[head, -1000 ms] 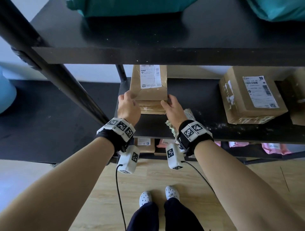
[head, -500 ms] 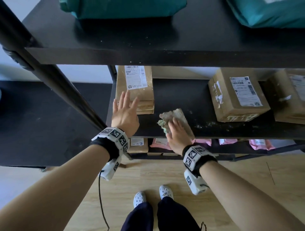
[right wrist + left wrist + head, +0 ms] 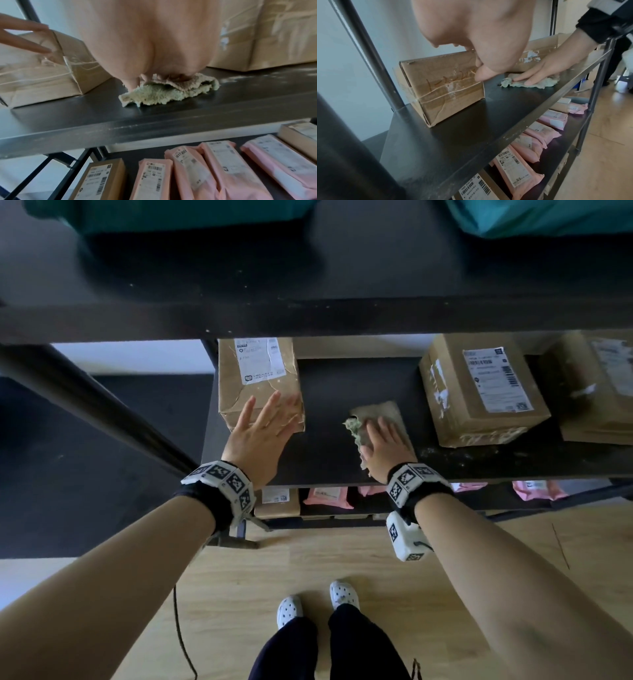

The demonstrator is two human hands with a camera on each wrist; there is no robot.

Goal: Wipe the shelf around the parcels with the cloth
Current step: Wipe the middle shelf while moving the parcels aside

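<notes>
A crumpled green-beige cloth [image 3: 376, 412] lies on the black shelf [image 3: 329, 385] between two brown parcels. My right hand [image 3: 383, 440] presses flat on the cloth [image 3: 539, 83], fingers straight. Seen from the right wrist, the cloth [image 3: 163, 93] bunches out under the palm. The left parcel [image 3: 257, 378] stands at the shelf's left end by the post. My left hand [image 3: 263, 426] is open with spread fingers [image 3: 25, 39] at that parcel's [image 3: 443, 92] front top edge. A labelled parcel [image 3: 479, 392] sits right of the cloth.
White dust [image 3: 496, 451] streaks the shelf's front edge to the right. A third parcel [image 3: 596, 392] sits at the far right. The upper shelf [image 3: 308, 316] hangs low overhead and carries teal bags [image 3: 171, 213]. Pink mailers [image 3: 223, 169] and boxes fill the lower shelf. A black diagonal brace [image 3: 85, 405] runs at left.
Both hands have let go of the left parcel. My right hand went onto the cloth and slid it farther in. My left hand opened and stays at the parcel's front.
</notes>
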